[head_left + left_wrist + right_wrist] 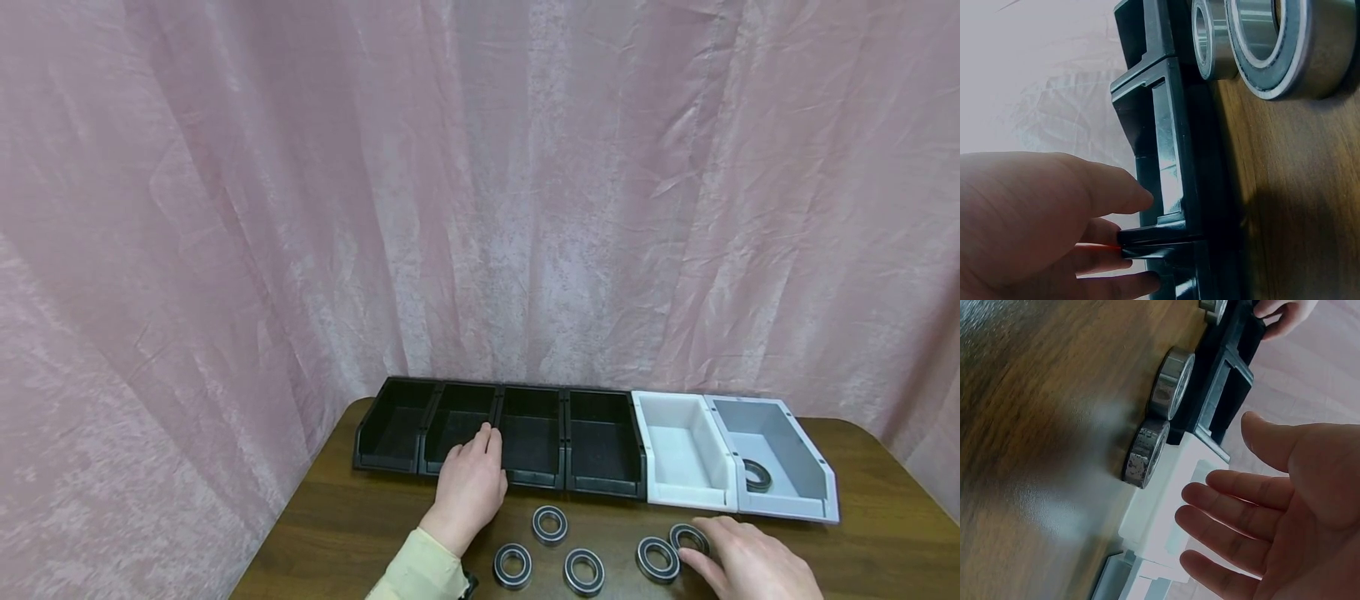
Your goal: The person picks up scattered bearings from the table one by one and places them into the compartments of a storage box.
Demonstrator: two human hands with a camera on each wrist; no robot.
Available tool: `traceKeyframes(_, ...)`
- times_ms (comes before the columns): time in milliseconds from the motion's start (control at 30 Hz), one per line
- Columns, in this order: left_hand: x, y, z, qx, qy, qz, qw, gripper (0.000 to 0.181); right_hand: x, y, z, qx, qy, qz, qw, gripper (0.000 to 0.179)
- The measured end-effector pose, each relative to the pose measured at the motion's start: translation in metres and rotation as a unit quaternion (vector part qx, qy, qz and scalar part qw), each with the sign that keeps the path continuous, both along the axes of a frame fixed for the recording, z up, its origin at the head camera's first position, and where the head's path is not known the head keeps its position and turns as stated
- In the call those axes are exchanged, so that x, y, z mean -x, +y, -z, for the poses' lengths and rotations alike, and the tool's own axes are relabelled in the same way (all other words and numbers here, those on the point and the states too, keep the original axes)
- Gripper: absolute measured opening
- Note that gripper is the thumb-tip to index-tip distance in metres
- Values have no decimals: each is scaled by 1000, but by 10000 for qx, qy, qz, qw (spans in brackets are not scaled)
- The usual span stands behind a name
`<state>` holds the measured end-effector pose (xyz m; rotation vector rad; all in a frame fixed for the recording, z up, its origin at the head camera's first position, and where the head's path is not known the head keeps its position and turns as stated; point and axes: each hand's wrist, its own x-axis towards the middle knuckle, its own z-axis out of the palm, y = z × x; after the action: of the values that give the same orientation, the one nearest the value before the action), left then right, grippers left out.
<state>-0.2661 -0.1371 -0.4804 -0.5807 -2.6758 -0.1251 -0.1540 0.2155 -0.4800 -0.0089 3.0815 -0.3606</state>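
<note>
My left hand reaches over the row of black bins, its fingers extended at the divider between the second and third from the left. In the left wrist view the fingertips lie over that divider; whether they press on it I cannot tell. My right hand is at a steel ball bearing, thumb and fingers spread on either side. The right wrist view shows its palm and loosely extended fingers, apart from two bearings that lie side by side. The second bearing touches the first.
Three more bearings lie on the wooden table: a back one, a left one and a middle one. A white bin and a grey bin stand right of the black ones. One bearing leans inside the grey bin.
</note>
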Motion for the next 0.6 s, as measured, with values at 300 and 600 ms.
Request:
traceKeyframes(300, 0, 0, 1, 13, -49, -23, 10000, 61, 2, 1, 2, -81, -87, -8, 9999, 49)
traceKeyframes(600, 0, 1, -1, -9, -87, -41, 10000, 60, 15, 11, 17, -404, -275, 99, 9988, 50)
